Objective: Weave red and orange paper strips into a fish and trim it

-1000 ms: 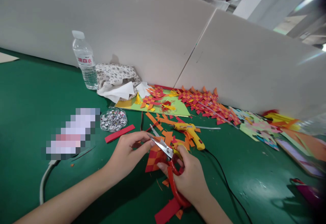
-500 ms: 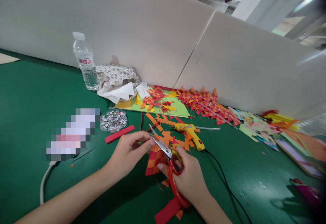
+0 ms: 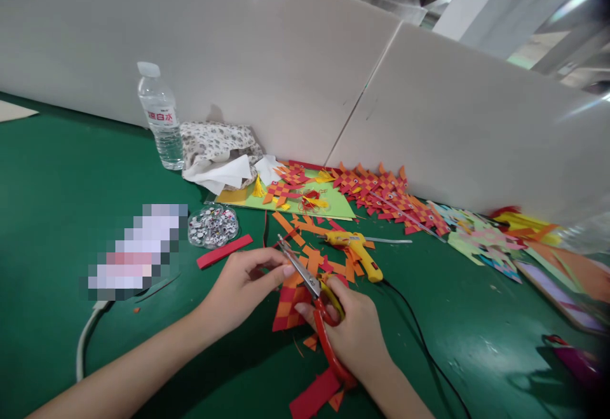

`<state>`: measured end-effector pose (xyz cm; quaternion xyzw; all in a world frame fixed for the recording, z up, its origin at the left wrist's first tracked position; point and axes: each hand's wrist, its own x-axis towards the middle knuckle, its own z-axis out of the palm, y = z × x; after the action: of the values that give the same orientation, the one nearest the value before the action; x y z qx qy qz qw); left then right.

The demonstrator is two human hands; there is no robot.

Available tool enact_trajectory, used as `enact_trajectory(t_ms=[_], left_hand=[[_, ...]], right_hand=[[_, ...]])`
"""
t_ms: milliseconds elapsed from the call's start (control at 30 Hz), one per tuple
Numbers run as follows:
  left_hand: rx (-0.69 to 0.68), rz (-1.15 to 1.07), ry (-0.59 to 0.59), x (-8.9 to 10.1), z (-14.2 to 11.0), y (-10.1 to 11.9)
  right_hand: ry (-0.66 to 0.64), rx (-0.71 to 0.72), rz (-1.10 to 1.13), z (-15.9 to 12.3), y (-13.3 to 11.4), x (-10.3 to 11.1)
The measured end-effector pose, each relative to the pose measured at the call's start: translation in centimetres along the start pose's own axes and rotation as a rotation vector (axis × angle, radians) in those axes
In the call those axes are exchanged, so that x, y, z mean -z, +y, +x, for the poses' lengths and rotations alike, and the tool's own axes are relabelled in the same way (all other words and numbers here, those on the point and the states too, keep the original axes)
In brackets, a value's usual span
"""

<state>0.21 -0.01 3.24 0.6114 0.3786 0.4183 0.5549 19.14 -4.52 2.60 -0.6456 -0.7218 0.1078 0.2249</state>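
Gripping red-handled scissors (image 3: 313,287) in the right hand (image 3: 352,325), fingers curled through and around the loops, blades nearly together and slanted away toward the upper left. Pinching with the left hand (image 3: 250,287), thumb against forefinger, at the upper part of a checkered paper piece (image 3: 286,314) in red and orange — right beside the blades and partly hidden by the scissors and fingers. Just under the scissors' handles, a red paper strip (image 3: 312,395). Beyond the hands, a scatter of orange paper scraps (image 3: 312,257) on the green table (image 3: 42,215). Beside those scraps, on the right, a yellow glue gun (image 3: 366,260) on its side, with a pale stick out of its back and a black cord trailing toward the near edge. Left of the scraps, another red strip (image 3: 223,252), then a clear case of googly eyes (image 3: 213,225) and a pixelated oblong (image 3: 138,247) with a white cable. Farther back, a light green sheet (image 3: 340,206) under woven fish and yellow tassels, next to a heap of similar red-and-orange fish (image 3: 395,196). Against the pale partition (image 3: 214,31) — a spotted tissue pouch (image 3: 216,140) and an upright water bottle (image 3: 162,115), close together.
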Motion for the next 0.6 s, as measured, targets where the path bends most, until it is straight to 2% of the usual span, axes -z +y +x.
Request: enact_trajectory(t_ms=[133,233,433,600], left_hand=[[0.006,0.035,-0.058,-0.1,0.1,0.0],[0.073,-0.032,0.024,0.0,0.4,0.1],[0.249,-0.358,0.145,0.5,0.9,-0.3],[0.347,-0.537,0.243,1.0,1.4,-0.8]], right_hand=[[0.002,-0.016,0.011,0.0,-0.1,0.1],[0.022,-0.083,0.132,0.1,-0.2,0.3],[0.113,-0.274,0.534,0.4,0.2,0.4],[0.116,-0.328,0.598,0.6,0.4,0.4]])
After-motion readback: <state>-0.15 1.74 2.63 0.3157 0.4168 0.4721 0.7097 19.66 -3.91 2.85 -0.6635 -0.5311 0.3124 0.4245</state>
